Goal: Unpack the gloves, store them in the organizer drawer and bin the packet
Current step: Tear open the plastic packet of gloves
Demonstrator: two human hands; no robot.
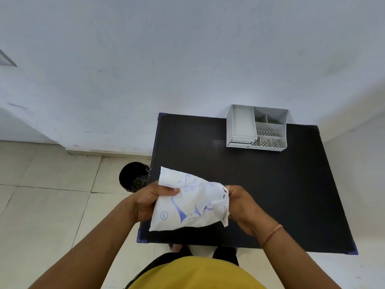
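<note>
A white glove packet (189, 202) with blue print hangs above the near left part of the black table (270, 184). My left hand (149, 200) grips its left edge, thumb on top. My right hand (239, 202) pinches its right end, where the edge looks torn or crumpled. No gloves show outside the packet. The grey organizer (257, 127) stands at the table's far edge against the wall, with open compartments on top and small drawers (239, 142) at its front left, seemingly shut. A black round bin (133, 177) sits on the floor left of the table.
A white wall rises right behind the table. Light floor tiles spread to the left, and the bin stands close to the table's left edge. My feet and yellow shirt fill the bottom of the view.
</note>
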